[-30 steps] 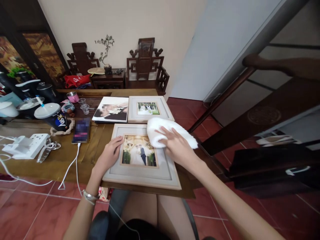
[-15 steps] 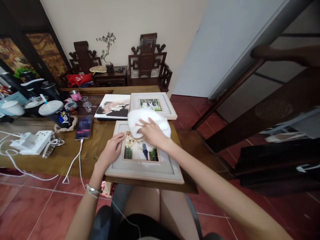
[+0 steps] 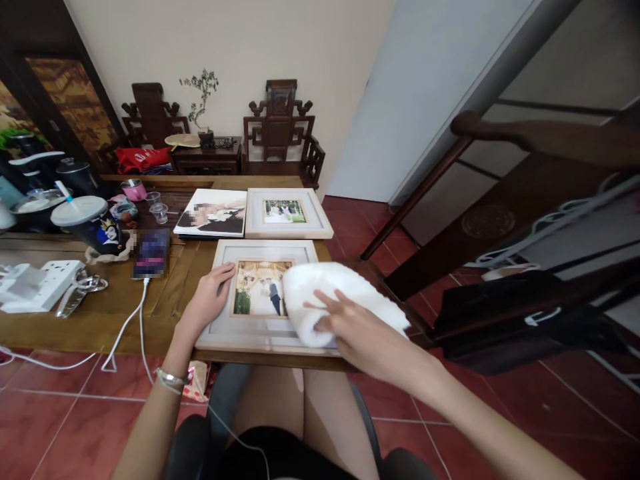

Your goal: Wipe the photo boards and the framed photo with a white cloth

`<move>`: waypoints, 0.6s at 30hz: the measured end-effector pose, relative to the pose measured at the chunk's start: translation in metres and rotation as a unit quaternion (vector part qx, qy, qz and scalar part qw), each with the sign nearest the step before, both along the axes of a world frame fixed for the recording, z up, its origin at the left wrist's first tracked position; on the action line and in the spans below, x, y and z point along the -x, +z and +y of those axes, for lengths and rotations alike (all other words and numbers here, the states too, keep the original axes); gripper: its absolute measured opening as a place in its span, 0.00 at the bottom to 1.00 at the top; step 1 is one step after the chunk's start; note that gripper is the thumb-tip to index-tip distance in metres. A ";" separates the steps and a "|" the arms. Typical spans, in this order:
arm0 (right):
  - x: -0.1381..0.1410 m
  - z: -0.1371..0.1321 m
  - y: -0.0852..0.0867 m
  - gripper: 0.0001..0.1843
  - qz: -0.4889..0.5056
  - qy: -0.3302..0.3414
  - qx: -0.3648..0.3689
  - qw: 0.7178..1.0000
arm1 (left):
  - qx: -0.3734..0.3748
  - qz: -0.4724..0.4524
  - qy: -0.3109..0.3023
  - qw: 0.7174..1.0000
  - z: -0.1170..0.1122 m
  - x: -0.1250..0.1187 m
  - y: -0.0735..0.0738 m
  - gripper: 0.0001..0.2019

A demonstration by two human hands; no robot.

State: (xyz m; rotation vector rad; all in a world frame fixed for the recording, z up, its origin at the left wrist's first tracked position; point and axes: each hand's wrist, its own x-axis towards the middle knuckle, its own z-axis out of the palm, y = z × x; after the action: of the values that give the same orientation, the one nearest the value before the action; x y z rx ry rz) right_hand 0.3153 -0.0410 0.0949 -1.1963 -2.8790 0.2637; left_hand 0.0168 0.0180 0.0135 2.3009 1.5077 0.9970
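A pale-bordered picture frame (image 3: pixel 270 252) lies flat at the table's near edge, with a wedding photo in its middle. My left hand (image 3: pixel 214 287) grips its left border, fingers bent over the rim. Under my right hand (image 3: pixel 345 327) is a folded white cloth (image 3: pixel 325 280), held in the fingers and pressed on the frame's right side. The cloth hides the right border and part of the photo's right edge, and its far end hangs past the frame. Behind lie a second picture frame (image 3: pixel 255 220) and a white-edged photo panel (image 3: pixel 207 212).
To the left on the table (image 3: pixel 190 257) are a phone (image 3: pixel 151 253) on a charging cable, a power strip (image 3: pixel 45 287), a clear hair clip (image 3: pixel 80 293) and a lidded cup (image 3: pixel 83 220). A dark wooden chair (image 3: pixel 440 233) stands to the right.
My right hand has moved the cloth from the frame's far edge toward me and to the right, uncovering more of the photo. My left hand keeps its place on the border.
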 end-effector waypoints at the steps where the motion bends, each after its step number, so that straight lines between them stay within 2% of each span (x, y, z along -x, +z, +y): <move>1: -0.001 -0.008 0.002 0.29 0.000 0.002 0.016 1.000 | 0.001 0.000 0.000 1.000 0.000 0.000 0.000 0.18; 3: -0.004 -0.011 0.005 0.29 -0.001 -0.015 0.036 0.999 | 0.006 0.002 0.000 1.000 -0.001 0.000 0.000 0.18; 5: -0.005 0.001 0.003 0.30 -0.001 -0.040 0.040 0.998 | 0.013 0.006 -0.001 1.000 -0.001 0.000 0.001 0.18; 10: -0.002 0.067 -0.013 0.31 0.025 -0.083 -0.010 0.996 | 0.016 0.017 -0.006 1.000 -0.002 0.000 0.003 0.18; 13: 0.002 0.091 -0.021 0.32 0.031 -0.092 -0.051 0.994 | 0.009 0.013 0.001 1.000 -0.002 -0.001 0.002 0.18; 15: 0.003 0.090 -0.023 0.33 0.030 -0.083 -0.068 0.994 | 0.006 0.007 0.007 1.000 -0.003 -0.002 0.001 0.18; 18: -0.001 0.060 -0.020 0.31 0.029 -0.050 -0.068 0.996 | 0.005 0.003 0.011 1.000 -0.003 -0.003 0.000 0.18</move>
State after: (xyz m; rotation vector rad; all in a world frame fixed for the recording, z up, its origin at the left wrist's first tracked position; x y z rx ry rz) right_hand 0.3160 0.0186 0.0749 -1.2816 -2.7274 0.0974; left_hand 0.0200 0.0149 0.0136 2.2879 1.5387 0.9874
